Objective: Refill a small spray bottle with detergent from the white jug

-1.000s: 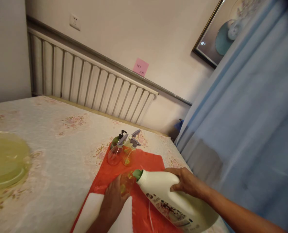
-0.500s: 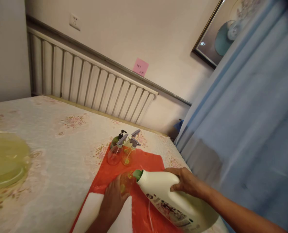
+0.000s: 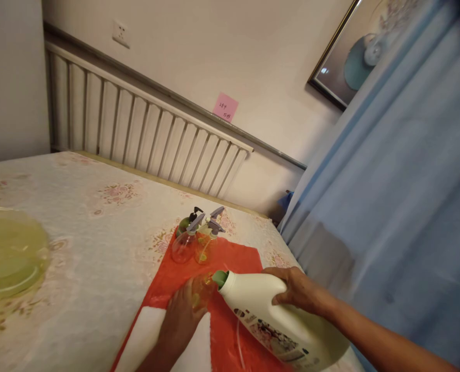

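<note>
Nothing moved: left hand [image 3: 181, 320] fingers wrap small bottle [image 3: 202, 290]

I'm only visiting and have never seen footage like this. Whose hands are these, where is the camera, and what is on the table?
There is no machine here: a person wears a camera on the head, looking forward and down, so you see that person's own two bare hands. The right hand grips a big white jug, tipped so its green spout meets a small clear bottle, which the left hand holds. Both stand over a red sheet on a flowered tablecloth. Behind them are spray bottles; a white cloth lies beside the left hand, and a yellowish basin sits far left.
</note>
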Action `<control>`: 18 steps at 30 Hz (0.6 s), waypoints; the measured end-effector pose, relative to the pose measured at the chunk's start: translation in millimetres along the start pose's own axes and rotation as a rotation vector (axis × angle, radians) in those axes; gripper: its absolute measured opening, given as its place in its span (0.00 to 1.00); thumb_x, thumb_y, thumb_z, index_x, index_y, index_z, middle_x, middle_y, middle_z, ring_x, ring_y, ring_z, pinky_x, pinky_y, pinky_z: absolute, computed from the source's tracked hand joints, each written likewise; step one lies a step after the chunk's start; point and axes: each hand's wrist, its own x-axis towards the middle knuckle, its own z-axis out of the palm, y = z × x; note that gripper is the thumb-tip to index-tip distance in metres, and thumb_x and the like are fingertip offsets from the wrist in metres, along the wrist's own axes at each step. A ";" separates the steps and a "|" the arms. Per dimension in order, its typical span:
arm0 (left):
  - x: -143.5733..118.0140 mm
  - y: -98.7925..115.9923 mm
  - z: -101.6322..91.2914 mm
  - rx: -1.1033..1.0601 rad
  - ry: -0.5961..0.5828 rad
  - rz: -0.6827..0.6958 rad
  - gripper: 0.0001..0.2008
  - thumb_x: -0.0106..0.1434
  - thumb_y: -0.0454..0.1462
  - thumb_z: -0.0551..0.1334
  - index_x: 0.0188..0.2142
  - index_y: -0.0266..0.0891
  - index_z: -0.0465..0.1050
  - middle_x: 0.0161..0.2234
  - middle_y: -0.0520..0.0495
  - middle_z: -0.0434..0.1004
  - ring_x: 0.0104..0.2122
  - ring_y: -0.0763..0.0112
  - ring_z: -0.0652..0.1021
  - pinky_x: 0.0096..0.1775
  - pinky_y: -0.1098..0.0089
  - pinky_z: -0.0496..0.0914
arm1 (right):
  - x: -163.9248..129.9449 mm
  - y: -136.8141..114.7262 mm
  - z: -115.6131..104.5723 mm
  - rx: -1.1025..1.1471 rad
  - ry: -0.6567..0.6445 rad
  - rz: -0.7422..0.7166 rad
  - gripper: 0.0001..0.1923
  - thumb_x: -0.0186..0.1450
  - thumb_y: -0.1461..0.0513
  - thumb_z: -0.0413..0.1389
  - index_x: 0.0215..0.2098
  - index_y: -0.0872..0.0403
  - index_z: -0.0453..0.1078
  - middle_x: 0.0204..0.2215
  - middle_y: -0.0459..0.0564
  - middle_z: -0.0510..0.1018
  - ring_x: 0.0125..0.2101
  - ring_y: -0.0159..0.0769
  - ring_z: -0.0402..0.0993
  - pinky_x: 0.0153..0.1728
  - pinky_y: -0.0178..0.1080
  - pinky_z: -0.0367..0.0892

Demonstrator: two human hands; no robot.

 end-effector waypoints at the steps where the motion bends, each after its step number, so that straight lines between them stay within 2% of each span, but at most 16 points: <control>1: 0.1 -0.4 0.3 0.003 -0.004 0.003 0.35 0.57 0.40 0.60 0.62 0.35 0.53 0.58 0.36 0.69 0.59 0.54 0.69 0.58 0.58 0.63 | 0.0 -0.7 -0.4 -0.010 0.003 0.000 0.29 0.52 0.63 0.64 0.53 0.43 0.73 0.40 0.41 0.83 0.41 0.41 0.77 0.43 0.36 0.69; 18: -0.1 -2.7 2.7 -0.021 -0.001 0.004 0.37 0.56 0.40 0.60 0.63 0.36 0.52 0.60 0.38 0.68 0.59 0.55 0.68 0.59 0.60 0.61 | 0.0 -0.9 -1.3 -0.013 -0.014 0.018 0.29 0.53 0.63 0.64 0.54 0.43 0.72 0.41 0.40 0.83 0.42 0.40 0.77 0.42 0.34 0.69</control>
